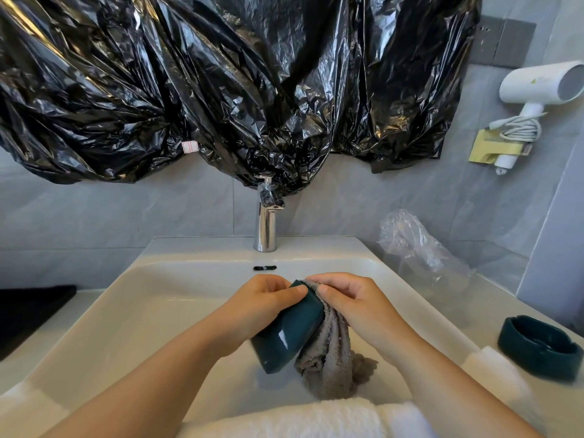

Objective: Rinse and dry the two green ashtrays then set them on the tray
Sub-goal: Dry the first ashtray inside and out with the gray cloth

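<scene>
Over the white sink (132, 311) my left hand (259, 305) grips a dark green ashtray (287, 336), tilted with its underside towards me. My right hand (350, 305) holds a grey cloth (328, 358) against the ashtray's rim and inner side; the cloth hangs down into the basin. A second green ashtray (540, 346) stands upright on the counter at the right, apart from both hands. A black tray (28, 314) lies on the counter at the far left, partly cut off by the frame.
A chrome tap (265, 229) stands behind the basin, no water running. Black plastic sheeting (221, 83) covers the wall above. A clear plastic bag (417, 245) lies at the back right. A white hair dryer (534, 86) hangs on the wall. White towel (300, 418) lies at the near edge.
</scene>
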